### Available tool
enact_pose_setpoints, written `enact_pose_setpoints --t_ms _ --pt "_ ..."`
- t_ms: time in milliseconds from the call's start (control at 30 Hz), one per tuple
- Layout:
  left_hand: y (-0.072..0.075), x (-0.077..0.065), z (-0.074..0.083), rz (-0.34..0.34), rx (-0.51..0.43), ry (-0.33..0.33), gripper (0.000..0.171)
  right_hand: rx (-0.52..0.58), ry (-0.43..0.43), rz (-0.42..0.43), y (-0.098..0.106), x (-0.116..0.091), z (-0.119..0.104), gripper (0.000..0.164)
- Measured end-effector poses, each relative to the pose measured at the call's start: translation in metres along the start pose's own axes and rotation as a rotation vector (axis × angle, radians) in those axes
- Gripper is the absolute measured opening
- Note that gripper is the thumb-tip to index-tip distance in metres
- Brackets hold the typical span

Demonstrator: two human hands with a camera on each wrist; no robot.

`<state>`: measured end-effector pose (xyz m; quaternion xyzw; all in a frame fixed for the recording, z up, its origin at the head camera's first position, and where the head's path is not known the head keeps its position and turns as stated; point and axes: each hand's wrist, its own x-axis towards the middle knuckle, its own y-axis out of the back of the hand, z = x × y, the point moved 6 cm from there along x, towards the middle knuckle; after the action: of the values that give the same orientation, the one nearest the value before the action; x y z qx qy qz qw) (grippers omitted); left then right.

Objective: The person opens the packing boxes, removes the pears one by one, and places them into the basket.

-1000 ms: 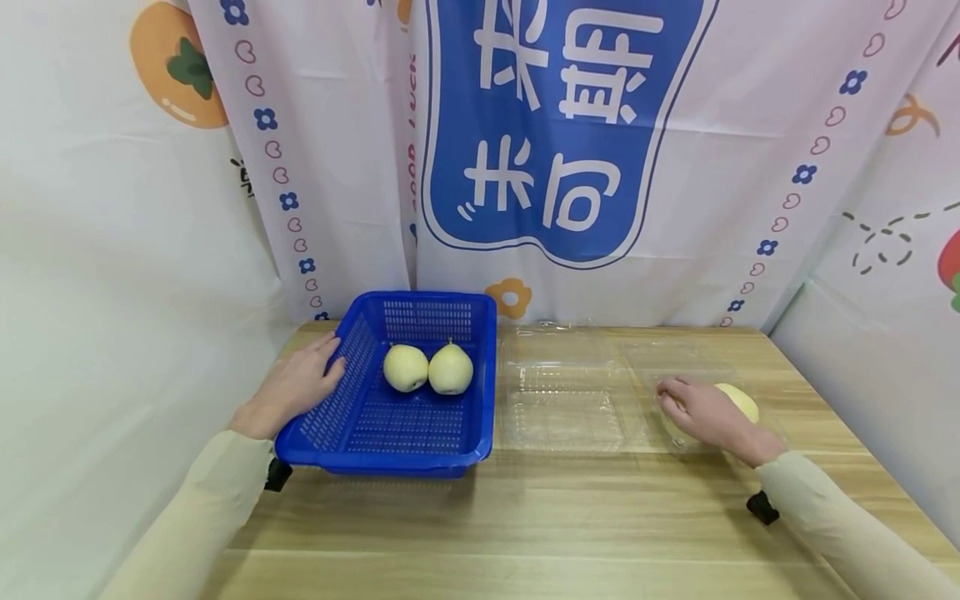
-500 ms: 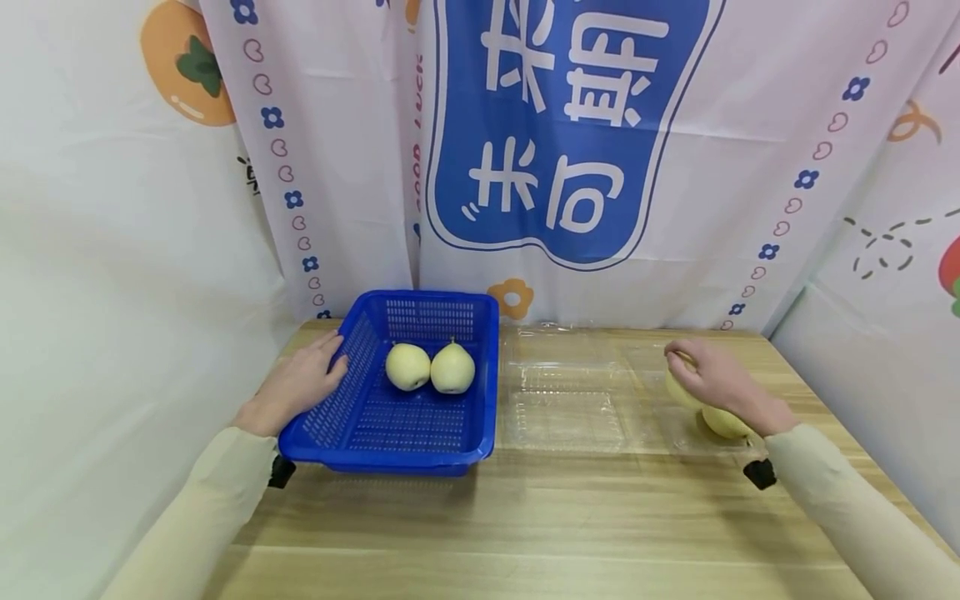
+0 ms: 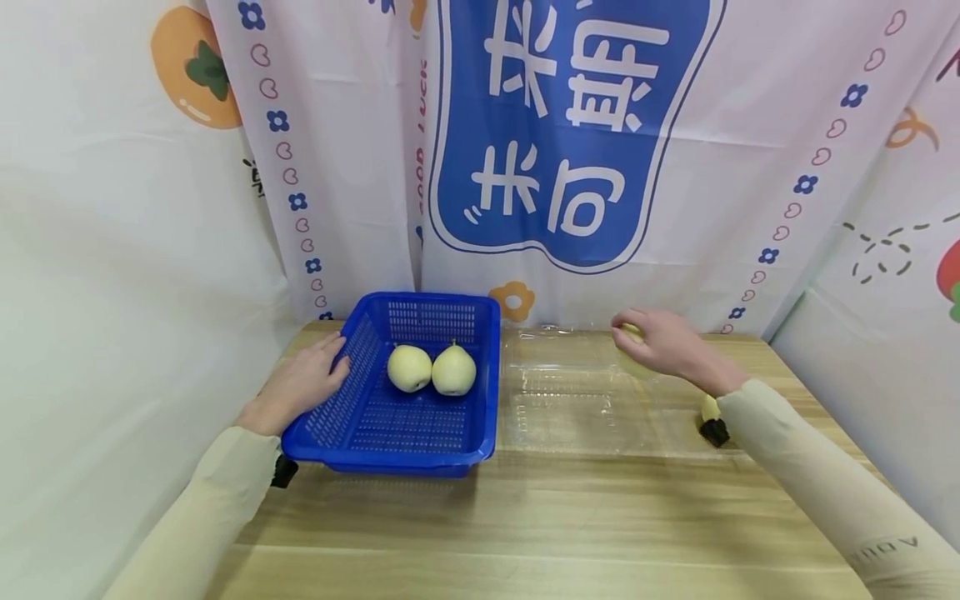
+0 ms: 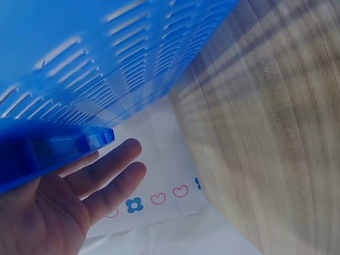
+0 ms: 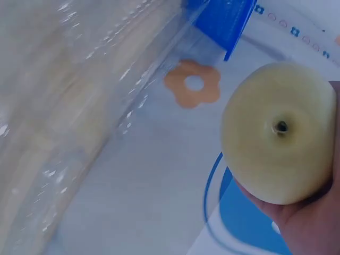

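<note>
My left hand (image 3: 303,375) rests on the left rim of a blue plastic basket (image 3: 408,458), its fingers (image 4: 114,196) fairly straight outside the wall in the left wrist view. Two pale yellow pears (image 3: 453,371) lie side by side in the basket. A third pear (image 5: 279,133) is gripped in my right hand (image 3: 660,342), raised over the back of the clear plastic containers. In the right wrist view its blossom end faces the camera. Below is an open clear clamshell container (image 3: 562,417). One more pear (image 3: 709,408) shows partly behind the right wrist.
A second clear container (image 3: 675,433) lies at the right, partly covered by my right arm. All of this stands on a wooden table (image 3: 525,525). A printed curtain (image 3: 360,167) hangs along the table's back edge, with white cloth at both sides.
My right hand has lifted a pear from the right-hand container and carried it up and to the left. The left hand stays on the basket rim.
</note>
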<state>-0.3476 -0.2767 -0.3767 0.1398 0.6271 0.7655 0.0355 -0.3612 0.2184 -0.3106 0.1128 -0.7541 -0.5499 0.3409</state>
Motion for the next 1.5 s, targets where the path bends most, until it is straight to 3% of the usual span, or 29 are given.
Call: enact_pose_setpoints --t_ms 267,533,833,1200,1500 --pt "0.001 0.000 0.000 0.003 -0.003 0.008 0.055 -0.009 0.079 -0.049 -0.009 0.049 -0.049 0.019" --pt "0.000 0.001 0.000 0.002 0.004 0.004 0.055 0.036 0.162 -0.117 -0.024 0.084 -0.094 0.022" --pt "0.000 0.003 -0.001 -0.010 -0.015 0.017 0.055 0.023 0.239 -0.128 -0.046 0.126 -0.136 0.024" --pt "-0.004 0.005 -0.001 -0.026 -0.015 0.017 0.055 0.071 0.201 -0.282 -0.077 0.161 -0.177 0.022" --pt "-0.003 0.008 0.000 0.006 -0.020 -0.008 0.054 0.140 0.255 -0.386 -0.111 0.178 -0.220 0.019"
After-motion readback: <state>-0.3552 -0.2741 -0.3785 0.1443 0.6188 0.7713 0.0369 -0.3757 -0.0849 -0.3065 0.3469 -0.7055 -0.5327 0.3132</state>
